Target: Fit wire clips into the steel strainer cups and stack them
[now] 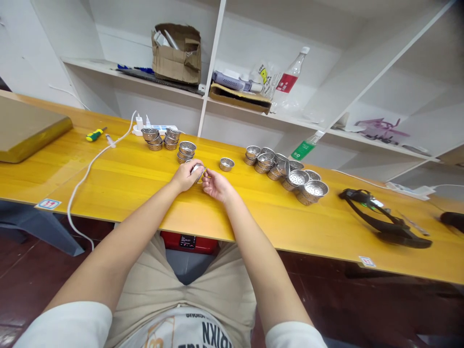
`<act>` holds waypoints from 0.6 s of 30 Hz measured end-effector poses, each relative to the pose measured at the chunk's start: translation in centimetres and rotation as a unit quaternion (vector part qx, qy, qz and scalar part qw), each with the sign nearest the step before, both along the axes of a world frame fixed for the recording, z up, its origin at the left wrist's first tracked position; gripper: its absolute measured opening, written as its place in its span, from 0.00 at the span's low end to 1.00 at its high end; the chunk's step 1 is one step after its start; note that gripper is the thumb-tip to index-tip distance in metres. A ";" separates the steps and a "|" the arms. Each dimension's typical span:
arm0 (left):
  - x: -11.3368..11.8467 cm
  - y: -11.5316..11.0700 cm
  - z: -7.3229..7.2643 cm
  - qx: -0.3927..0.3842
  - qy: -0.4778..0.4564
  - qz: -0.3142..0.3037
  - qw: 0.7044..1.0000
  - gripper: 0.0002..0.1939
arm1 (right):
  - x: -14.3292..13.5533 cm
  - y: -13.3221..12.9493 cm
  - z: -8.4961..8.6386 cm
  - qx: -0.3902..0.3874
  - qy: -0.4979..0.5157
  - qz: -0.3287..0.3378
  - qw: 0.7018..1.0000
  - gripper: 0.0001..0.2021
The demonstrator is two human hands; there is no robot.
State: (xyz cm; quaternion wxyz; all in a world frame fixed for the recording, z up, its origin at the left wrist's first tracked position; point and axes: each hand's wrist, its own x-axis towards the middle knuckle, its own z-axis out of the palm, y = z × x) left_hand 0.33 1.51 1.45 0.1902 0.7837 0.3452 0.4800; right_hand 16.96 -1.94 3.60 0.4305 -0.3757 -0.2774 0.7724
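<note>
The person sat at the long yellow surface (145,193) with both hands close together in the middle of it. The left hand (186,176) was curled around a small shiny metal cup (197,169) with holes in it, and held it just above the wood. The right hand (216,185) pinched a thin wire ring (203,175) that touched the cup's side. I could not tell if the ring was on yet. One lone cup (226,164) stood just past the hands. To the left, near a white power strip (155,128), stood a few short stacks of cups (167,139), neat and tidy, so they looked like the finished ones. To the right lay a bigger, messier pile of cups (286,174), and I guessed those were still waiting. So the work looked about a third done, with more left than made. A yellow screwdriver (95,134) lay far off to the left, and a black headset (384,220) lay far to the right.
</note>
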 end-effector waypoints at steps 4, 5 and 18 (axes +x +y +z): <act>0.1 -0.3 0.0 0.044 0.021 -0.008 0.999 0.18 | 0.2 -0.1 0.1 -0.031 0.032 0.039 0.998 0.18; 0.1 -0.3 0.0 0.053 0.022 -0.008 0.998 0.18 | 0.2 -0.1 0.1 -0.032 0.033 0.047 0.998 0.19; 0.0 -0.5 0.2 0.067 0.023 -0.008 0.997 0.18 | 0.5 -0.3 0.3 -0.014 0.014 0.058 0.998 0.18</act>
